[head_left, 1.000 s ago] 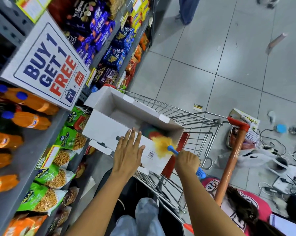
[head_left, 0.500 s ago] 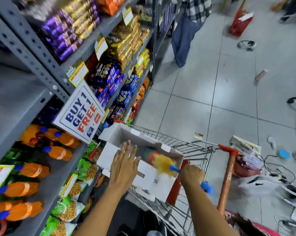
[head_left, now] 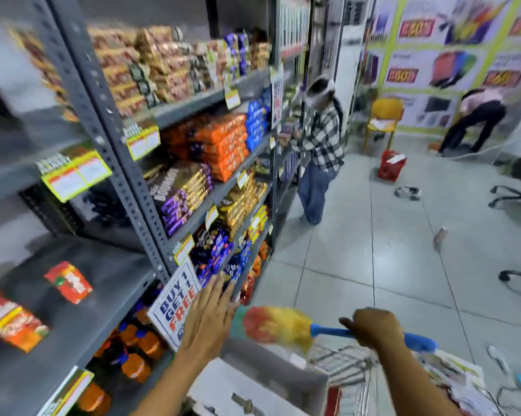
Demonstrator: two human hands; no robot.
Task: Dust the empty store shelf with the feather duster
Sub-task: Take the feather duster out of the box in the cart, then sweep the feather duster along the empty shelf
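Camera swung up since half a second ago: aisle and far wall now visible, and the duster lifted out of the box. Left side: grey shelf mostly bare, a few red packets lying on it, orange bottles below. "BUY 1 GET 1 FREE" sign hangs at shelf edge. Left hand open, fingers spread flat, in front of sign, holding nothing. Feather duster held level just right of it, multicoloured head pointing left, near the shelf, not on it. Right hand fisted round blue handle. White box in cart beneath. Blurry.
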